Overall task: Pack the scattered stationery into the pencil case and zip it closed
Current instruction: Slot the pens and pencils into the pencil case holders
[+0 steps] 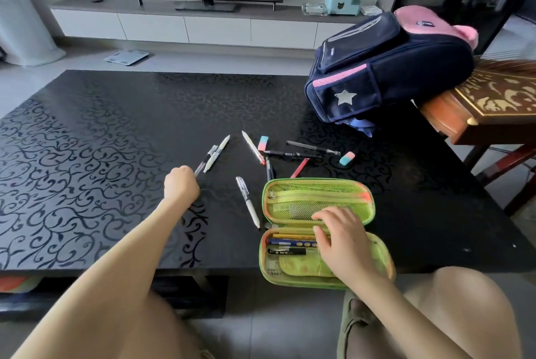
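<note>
The person is sitting at a glossy black bench [87, 155] with a scrollwork pattern. Farthest left, the left hand [181, 184] is reaching out with its fingers curled onto the near end of a clear-barrelled pen [206, 160], which is lying just beside a white pen [217, 153]. Next along, a white pen with a clear cap [248, 202] is lying alone, close to the left edge of the lime-green zip pencil case [319, 231], which is lying open flat at the near edge of the bench. Beyond the case, more stationery is lying scattered: a white pen with a red tip [253, 147], a pink-and-blue eraser [263, 143], black pens [293, 154], a red pencil [300, 167] and a second pink-and-blue eraser [347, 158]. The right hand [340, 238] is resting in the case, fingers spread loosely, holding nothing, over the pens already inside. At far right, a navy-and-pink backpack [377, 68] is sitting on the bench corner.
</note>
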A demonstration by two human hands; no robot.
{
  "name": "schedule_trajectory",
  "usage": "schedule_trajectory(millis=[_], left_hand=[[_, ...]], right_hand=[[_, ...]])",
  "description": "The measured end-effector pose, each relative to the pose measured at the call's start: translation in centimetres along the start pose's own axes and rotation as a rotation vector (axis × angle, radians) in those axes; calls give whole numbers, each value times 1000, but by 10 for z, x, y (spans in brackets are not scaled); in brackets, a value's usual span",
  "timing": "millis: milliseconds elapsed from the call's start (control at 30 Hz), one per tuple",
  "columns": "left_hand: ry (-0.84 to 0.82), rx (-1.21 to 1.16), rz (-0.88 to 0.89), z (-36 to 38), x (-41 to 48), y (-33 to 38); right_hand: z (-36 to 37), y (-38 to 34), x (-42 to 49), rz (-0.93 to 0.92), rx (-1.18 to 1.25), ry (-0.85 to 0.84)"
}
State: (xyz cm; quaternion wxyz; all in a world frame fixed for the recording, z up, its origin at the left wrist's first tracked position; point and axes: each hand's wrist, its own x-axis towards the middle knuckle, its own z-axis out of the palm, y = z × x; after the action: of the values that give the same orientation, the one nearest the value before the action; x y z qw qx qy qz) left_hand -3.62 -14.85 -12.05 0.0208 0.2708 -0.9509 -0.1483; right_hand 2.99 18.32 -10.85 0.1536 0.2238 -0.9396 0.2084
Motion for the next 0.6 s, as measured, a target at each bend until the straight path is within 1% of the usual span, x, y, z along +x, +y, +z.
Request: schedule_trajectory(millis=[67,100,167,233,300,333,400,467,600], left_hand=[[11,-94,-27,-6,-9,-10],[23,-161,-5,-11,-16,-14],[4,-283,107,-21,-40,-14],[-76,-410,227,-30,-74,-2],[-177,-533,296,-36,-111,17],[-227,-589,315,-37,-125,27],[-306,-677,352,-39,-149,46],[-364,-721,390,-38,-167,62],[-419,-733,459,-33,-194,85]], right_hand=[[-3,1,-6,17,15,4],[-5,1,-9,32,34,11],[-9,-2,-14,74,98,34],[-17,-10,-13,184,280,20],[-26,-22,-10,315,546,-82],[-28,-28,-7,349,661,-131],[-31,-40,-4,372,807,-157],[-30,-50,-2,388,849,-111],[-30,-56,-5,384,800,31]])
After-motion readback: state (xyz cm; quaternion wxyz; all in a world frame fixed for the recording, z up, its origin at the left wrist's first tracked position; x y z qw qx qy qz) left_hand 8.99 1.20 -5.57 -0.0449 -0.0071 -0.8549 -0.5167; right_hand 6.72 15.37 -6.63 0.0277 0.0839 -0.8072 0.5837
